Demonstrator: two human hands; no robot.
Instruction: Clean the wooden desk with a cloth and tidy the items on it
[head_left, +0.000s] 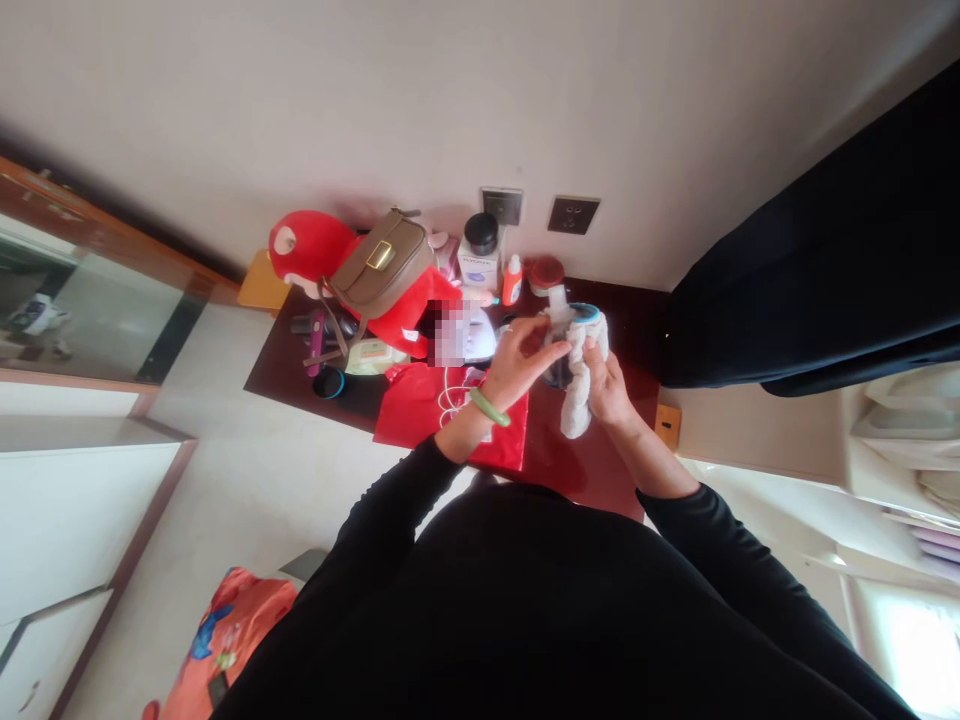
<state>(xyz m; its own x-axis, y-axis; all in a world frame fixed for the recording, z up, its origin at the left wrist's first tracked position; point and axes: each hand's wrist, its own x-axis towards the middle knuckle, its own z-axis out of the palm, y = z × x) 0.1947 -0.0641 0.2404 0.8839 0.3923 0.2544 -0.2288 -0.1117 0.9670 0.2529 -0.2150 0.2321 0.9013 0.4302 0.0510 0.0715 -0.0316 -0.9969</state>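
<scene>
In front of me, over the right part of the dark red table, is a see-through cup with a blue rim. My left hand has its thumb and fingers closed on the cup's left side; a green bangle circles that wrist. With my right hand I grip a crumpled white cloth, pressed against the cup's right side and hanging below it. Part of the cup is hidden behind fingers and cloth. A black round lid with a blue ring lies at the table's left front.
Left on the table are a red plush toy, a brown handbag, a wipes pack and a red bag. Toward the wall stand a black-lidded jar, an orange-white bottle and a red-lidded container. A dark curtain hangs right.
</scene>
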